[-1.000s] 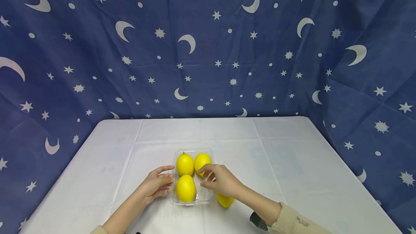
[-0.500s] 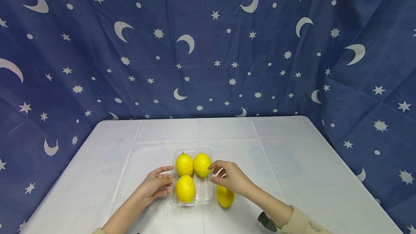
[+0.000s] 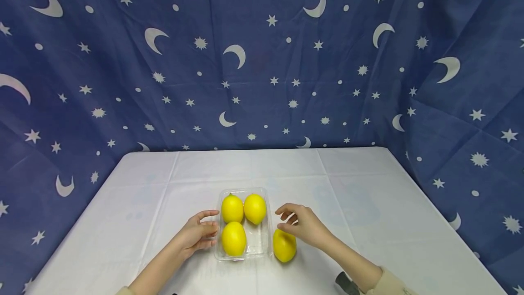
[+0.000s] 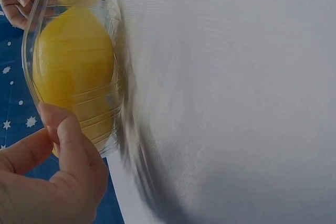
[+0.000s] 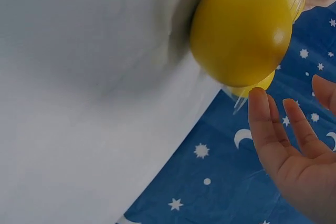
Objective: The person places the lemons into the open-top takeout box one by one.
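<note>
Three yellow lemons sit in a clear plastic container (image 3: 257, 245) in the head view: a back left lemon (image 3: 232, 208), a back right lemon (image 3: 255, 209) and a front left lemon (image 3: 234, 238). My left hand (image 3: 196, 232) pinches the container's left rim between thumb and fingers; in the left wrist view its fingertips (image 4: 52, 113) are right at the rim. A loose lemon (image 3: 284, 246) lies on the cloth just right of the container. My right hand (image 3: 303, 225), fingers loosely bent and holding nothing, is just above and right of the loose lemon.
A white cloth (image 3: 163, 195) covers the table. Behind and beside it hangs a blue curtain (image 3: 262, 58) with moons and stars. A dark green cylindrical thing (image 3: 347, 282) shows beside the right sleeve (image 3: 386, 283).
My right hand has moved right, from the back right lemon in the container to beside the loose lemon, which shows more fully. My left hand stays at the container.
</note>
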`<state>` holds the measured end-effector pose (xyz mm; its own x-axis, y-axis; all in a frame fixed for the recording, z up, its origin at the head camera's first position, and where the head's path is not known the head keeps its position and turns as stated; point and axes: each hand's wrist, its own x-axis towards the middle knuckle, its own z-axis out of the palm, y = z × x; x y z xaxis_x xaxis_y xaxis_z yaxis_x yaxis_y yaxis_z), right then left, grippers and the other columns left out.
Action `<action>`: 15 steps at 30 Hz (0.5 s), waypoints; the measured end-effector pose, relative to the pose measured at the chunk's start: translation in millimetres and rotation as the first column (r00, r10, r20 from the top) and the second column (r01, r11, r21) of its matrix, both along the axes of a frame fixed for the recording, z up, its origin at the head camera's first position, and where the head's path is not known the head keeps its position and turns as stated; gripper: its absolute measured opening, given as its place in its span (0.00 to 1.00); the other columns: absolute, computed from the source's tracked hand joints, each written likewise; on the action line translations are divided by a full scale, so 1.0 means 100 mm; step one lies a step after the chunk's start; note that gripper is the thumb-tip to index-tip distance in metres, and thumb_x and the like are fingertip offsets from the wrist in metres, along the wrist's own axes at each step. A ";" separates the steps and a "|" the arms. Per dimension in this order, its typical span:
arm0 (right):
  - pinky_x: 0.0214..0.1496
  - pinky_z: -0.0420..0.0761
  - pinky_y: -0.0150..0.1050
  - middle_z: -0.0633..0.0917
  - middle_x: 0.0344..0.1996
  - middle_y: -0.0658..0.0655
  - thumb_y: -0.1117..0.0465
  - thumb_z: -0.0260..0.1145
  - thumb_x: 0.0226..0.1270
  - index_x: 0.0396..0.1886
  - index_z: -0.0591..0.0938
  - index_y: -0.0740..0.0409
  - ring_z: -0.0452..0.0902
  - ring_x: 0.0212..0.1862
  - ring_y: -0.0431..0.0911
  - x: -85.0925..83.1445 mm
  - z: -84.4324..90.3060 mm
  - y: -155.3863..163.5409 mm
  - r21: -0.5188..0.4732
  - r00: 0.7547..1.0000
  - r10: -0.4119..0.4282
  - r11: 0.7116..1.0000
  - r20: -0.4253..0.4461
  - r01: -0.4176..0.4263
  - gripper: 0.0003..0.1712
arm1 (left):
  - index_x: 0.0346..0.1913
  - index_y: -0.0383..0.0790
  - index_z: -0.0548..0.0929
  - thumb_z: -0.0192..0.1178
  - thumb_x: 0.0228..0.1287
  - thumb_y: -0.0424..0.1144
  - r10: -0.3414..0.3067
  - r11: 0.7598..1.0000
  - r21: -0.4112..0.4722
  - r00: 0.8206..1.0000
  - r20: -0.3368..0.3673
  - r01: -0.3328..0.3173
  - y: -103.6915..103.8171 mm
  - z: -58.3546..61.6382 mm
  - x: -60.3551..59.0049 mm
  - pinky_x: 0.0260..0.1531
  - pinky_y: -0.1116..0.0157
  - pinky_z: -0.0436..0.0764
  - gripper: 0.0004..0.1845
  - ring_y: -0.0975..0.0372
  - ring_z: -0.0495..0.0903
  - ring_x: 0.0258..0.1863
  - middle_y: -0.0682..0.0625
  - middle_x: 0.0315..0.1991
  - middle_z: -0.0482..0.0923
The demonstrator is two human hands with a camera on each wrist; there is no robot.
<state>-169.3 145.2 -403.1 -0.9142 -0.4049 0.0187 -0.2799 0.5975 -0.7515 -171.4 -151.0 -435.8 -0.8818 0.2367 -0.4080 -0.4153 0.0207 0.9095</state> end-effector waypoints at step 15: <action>0.36 0.80 0.31 0.82 0.42 0.63 0.59 0.68 0.59 0.48 0.79 0.64 0.78 0.36 0.46 -0.01 -0.09 0.20 0.034 0.999 0.023 0.999 0.027 -0.024 0.19 | 0.67 0.32 0.57 0.55 0.63 0.28 -0.007 1.000 0.020 1.000 -0.008 0.007 -0.02 0.00 0.01 0.28 0.74 0.82 0.30 0.67 0.75 0.28 0.54 0.31 0.73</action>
